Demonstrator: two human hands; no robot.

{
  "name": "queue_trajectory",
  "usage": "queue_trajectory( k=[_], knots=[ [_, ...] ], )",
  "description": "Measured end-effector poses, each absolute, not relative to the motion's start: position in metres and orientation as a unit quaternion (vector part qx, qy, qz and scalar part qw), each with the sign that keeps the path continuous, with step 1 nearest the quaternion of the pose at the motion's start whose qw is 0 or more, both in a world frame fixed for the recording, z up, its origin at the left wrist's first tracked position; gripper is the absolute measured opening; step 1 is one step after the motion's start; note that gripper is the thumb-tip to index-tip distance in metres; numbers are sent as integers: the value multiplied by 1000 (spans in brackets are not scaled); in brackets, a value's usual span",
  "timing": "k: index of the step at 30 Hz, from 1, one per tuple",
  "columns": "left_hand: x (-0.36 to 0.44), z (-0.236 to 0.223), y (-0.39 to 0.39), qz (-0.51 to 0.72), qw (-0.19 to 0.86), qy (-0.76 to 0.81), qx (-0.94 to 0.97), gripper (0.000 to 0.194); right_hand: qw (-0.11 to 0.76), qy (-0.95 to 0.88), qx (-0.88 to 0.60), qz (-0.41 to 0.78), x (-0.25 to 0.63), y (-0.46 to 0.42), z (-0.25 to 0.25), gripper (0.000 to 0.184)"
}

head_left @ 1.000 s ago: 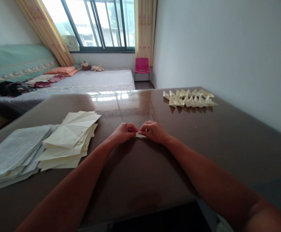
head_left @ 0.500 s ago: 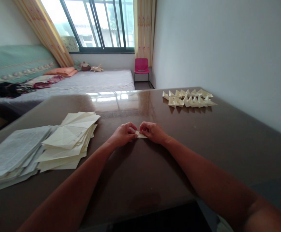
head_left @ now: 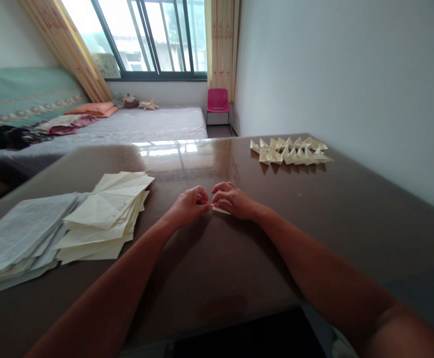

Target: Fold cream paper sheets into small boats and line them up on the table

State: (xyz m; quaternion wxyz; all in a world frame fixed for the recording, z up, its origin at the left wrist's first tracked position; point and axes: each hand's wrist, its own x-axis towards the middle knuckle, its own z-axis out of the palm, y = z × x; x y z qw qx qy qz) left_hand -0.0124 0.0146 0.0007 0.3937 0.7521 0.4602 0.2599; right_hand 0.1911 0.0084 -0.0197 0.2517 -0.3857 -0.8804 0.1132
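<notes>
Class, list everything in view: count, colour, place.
Paper: one, cream, centre
Sheets: two piles, cream and grey, left
Folded shapes: several, cream, right
Table: one, brown, centre
Bed: one, lilac, far left
Headboard: one, green, bed
Cushions: one pile, orange, bed
Cloths: one heap, dark and pink, bed
Toys: two, brown and beige, bed
Chair: one, pink, corner
Window: one, green-framed, far
Curtains: two, yellow, window
Walls: three, white, around
Left hand, right hand: one each, at paper

Small marks on cream sheets (head_left: 103, 203), faint ones on grey sheets (head_left: 23, 231); none legible.
</notes>
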Motion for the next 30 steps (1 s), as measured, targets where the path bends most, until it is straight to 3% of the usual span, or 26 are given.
queue_trajectory(
  k=[5, 9, 17, 22, 25, 30],
  knots=[
    [-9, 0, 12, 219, 320, 456, 801, 23, 248, -873, -395, 142, 190, 11, -19, 12],
    [-7, 0, 10, 181, 304, 450, 820, 32, 259, -868, -386, 175, 191, 14, -23, 12],
    [-5, 9, 8, 185, 285, 455, 823, 27, 252, -882, -336, 212, 199, 19, -21, 16],
    [2, 5, 3, 298, 476, 450, 694, 33, 362, -810, -368, 278, 198, 18, -15, 24],
    [4, -3, 2, 297, 606, 394, 623, 39, 442, -723, -393, 356, 193, 14, -14, 28],
    [5, -7, -1, 279, 674, 326, 601, 43, 486, -655, -375, 441, 186, 10, -15, 30]
  ],
)
